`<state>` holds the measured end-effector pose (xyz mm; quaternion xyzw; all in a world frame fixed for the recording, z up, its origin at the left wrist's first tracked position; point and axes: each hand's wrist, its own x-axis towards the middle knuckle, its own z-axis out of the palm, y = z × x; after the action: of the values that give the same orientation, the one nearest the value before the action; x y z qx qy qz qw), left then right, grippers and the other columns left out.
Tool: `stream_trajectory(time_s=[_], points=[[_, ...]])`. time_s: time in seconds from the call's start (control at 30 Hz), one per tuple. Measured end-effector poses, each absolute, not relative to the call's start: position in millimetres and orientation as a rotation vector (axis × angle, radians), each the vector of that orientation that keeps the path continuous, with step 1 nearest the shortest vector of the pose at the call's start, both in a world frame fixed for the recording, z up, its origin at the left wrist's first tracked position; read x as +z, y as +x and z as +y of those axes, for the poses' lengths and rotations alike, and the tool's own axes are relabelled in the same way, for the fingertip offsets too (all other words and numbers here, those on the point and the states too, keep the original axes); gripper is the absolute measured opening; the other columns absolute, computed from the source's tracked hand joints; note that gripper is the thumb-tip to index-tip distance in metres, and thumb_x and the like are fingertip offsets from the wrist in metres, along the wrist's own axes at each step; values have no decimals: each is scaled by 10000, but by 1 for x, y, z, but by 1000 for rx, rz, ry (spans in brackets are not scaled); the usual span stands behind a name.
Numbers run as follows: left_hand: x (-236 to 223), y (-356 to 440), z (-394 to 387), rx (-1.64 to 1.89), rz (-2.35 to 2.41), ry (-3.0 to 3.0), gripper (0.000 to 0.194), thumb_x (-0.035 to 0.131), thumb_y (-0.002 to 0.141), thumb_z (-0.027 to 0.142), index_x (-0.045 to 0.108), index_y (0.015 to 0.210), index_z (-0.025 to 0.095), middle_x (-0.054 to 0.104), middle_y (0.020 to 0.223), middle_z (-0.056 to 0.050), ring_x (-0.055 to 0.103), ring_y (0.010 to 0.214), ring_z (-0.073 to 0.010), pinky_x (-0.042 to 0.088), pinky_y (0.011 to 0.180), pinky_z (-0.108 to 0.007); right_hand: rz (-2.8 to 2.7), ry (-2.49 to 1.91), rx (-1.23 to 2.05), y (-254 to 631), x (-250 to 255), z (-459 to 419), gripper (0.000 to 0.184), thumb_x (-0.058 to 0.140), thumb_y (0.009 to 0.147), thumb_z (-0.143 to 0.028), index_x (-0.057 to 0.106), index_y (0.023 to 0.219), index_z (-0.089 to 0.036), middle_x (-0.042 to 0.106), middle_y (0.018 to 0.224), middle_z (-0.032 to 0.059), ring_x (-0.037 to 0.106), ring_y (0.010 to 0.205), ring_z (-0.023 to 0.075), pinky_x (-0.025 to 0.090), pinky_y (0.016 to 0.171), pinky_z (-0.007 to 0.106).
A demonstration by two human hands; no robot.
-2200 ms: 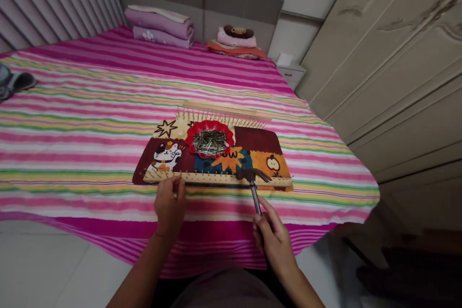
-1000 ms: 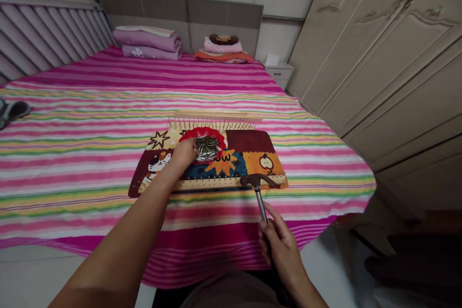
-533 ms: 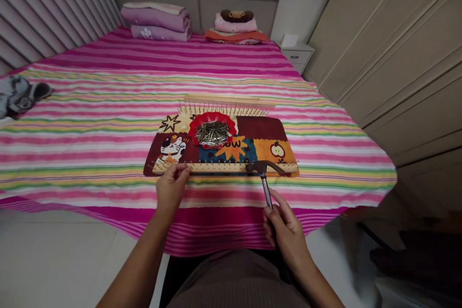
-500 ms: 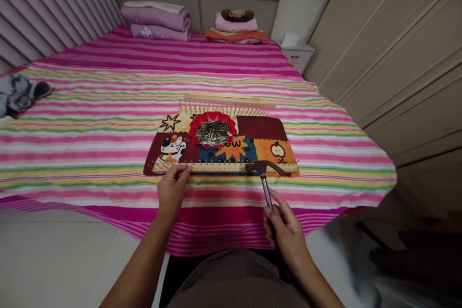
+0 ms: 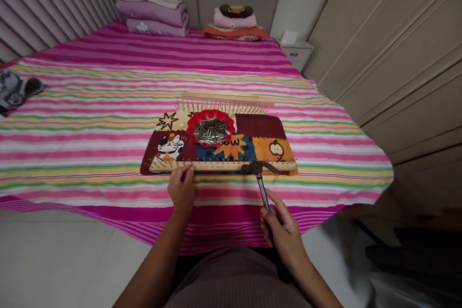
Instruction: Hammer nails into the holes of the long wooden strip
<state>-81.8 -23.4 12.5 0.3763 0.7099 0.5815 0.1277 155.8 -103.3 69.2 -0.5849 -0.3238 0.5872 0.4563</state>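
Observation:
My right hand (image 5: 283, 228) is wrapped round the handle of a claw hammer (image 5: 263, 191). The hammer's head lies over the right part of a long wooden strip (image 5: 216, 166), with the claw pointing right. Nails stand up in a row along this strip. At the strip's near edge, left of its middle, my left hand (image 5: 182, 187) has thumb and fingers pinched together; whatever is between the fingertips is too small to make out. Beyond the strip, a red scalloped bowl (image 5: 191, 131) holds a heap of loose nails (image 5: 212, 132). Under both lies a patterned mat (image 5: 260, 127).
Behind the mat are more wooden strips (image 5: 224, 97), one bristling with nails (image 5: 224, 107). All of it rests on a bed with a striped sheet (image 5: 90, 139). Folded bedding (image 5: 155, 17) is stacked by the headboard, grey cloth (image 5: 16, 91) lies at left, a wardrobe (image 5: 404, 57) stands right.
My left hand has slid a little to the right along the wooden strip, its fingers still pinched. The hammer in my right hand stays over nearly the same part of the strip.

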Motion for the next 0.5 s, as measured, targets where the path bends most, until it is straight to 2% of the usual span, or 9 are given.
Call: stream_trajectory(time_s=[0.17,0.33,0.5], points=[[9,-80,-22,1688,2097,1116,208,622,761,408,686,784,212,650,806,-4,600,816,-152,474,803,-293,-826,-1422,1464,156,68,-105,617,690,756,-458,529,1320,-269,394,611,-87,340,404,45,254,346,165],[9,-78,-20,1679,2144,1168,200,600,780,394,679,779,210,651,796,-9,598,816,-156,469,798,-297,-893,-1403,1465,154,68,-106,603,656,797,-449,499,1345,-255,361,590,-92,326,394,50,240,337,169],[9,-76,-21,1683,2159,1180,185,590,791,377,671,791,210,649,804,-11,595,816,-156,463,792,-297,-1060,-1355,1375,150,64,-105,505,624,833,-403,545,1308,-250,403,584,-78,332,404,56,267,354,174]])
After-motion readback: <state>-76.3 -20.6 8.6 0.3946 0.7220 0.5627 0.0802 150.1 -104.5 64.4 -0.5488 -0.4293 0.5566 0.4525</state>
